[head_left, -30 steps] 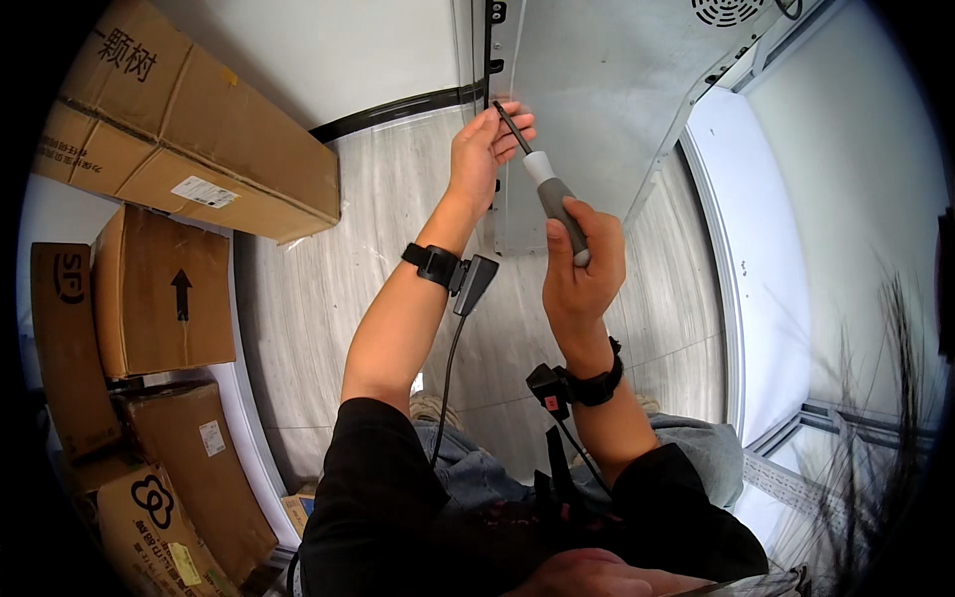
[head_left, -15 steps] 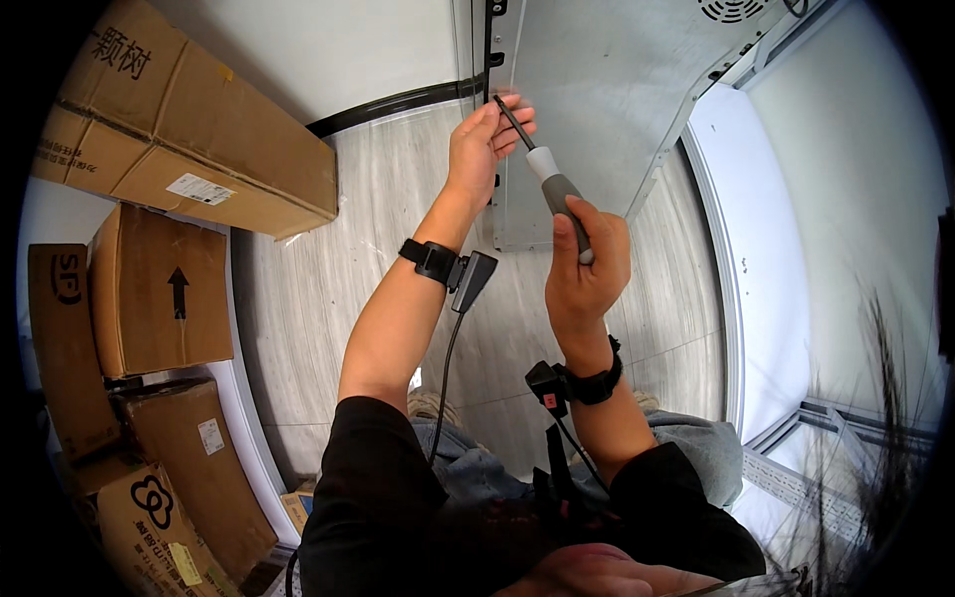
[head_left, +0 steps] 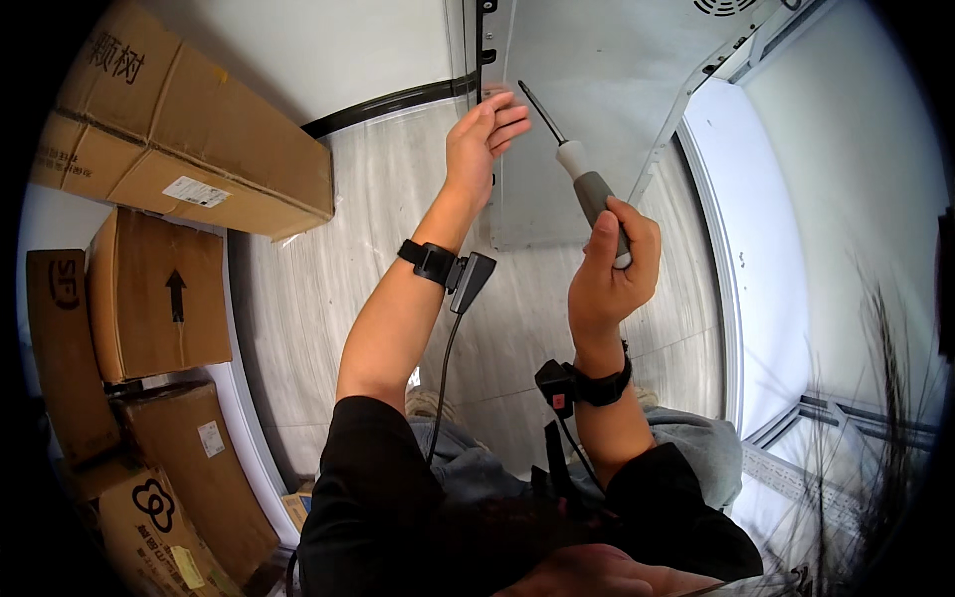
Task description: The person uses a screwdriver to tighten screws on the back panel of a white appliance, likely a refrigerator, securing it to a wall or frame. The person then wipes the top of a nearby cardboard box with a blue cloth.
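My right hand (head_left: 615, 261) is closed round the grey-and-white handle of a screwdriver (head_left: 597, 196). Its dark shaft slants up and left, and the tip stands apart from my left fingers, over the face of a grey metal panel (head_left: 587, 90). At the panel's left edge is my left hand (head_left: 482, 139), its fingers stretched out and slightly apart. The fingertips lie close to or against that edge; whether anything tiny sits between thumb and forefinger I cannot make out. Several dark fittings and holes line the edge above my left hand.
Several cardboard boxes are stacked on the left, among them a long box (head_left: 219, 129) and a box with an arrow (head_left: 159, 294). A cable hangs from the black band (head_left: 430, 260) on my left wrist. Pale wood-look floor (head_left: 318, 298) lies below; a white wall (head_left: 846, 199) stands right.
The screwdriver's tip has come away from my left fingertips, up and to the right. My right hand has shifted right and slightly down with it. My left hand has barely moved.
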Available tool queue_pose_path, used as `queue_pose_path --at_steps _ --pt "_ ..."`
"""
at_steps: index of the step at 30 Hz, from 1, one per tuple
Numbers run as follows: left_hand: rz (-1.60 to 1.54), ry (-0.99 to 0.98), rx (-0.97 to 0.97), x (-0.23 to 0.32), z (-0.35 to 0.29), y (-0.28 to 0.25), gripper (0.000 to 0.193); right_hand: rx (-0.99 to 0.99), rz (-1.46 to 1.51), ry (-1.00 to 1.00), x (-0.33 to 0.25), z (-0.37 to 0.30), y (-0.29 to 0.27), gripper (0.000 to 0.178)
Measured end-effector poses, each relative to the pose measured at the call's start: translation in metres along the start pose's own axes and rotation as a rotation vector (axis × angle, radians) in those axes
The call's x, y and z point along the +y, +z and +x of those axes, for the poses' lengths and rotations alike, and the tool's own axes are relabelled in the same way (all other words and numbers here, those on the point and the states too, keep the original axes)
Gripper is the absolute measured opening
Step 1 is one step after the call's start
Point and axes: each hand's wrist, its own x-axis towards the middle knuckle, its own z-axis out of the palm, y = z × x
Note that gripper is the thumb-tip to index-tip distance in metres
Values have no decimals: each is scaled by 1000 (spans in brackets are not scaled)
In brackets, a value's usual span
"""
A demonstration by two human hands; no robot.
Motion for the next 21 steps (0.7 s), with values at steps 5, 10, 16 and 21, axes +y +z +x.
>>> queue_pose_path --at_steps 5,10,16,21 --pt "26 0 48 -2 -4 4 39 25 146 268 6 -1 -9 12" --pt "32 10 104 -5 -7 9 35 40 259 346 8 1 -16 15" --pt "67 18 174 -3 -11 13 25 29 318 320 4 1 -14 16" --pt "141 -10 151 -5 -11 23 17 52 387 501 2 8 -22 17"
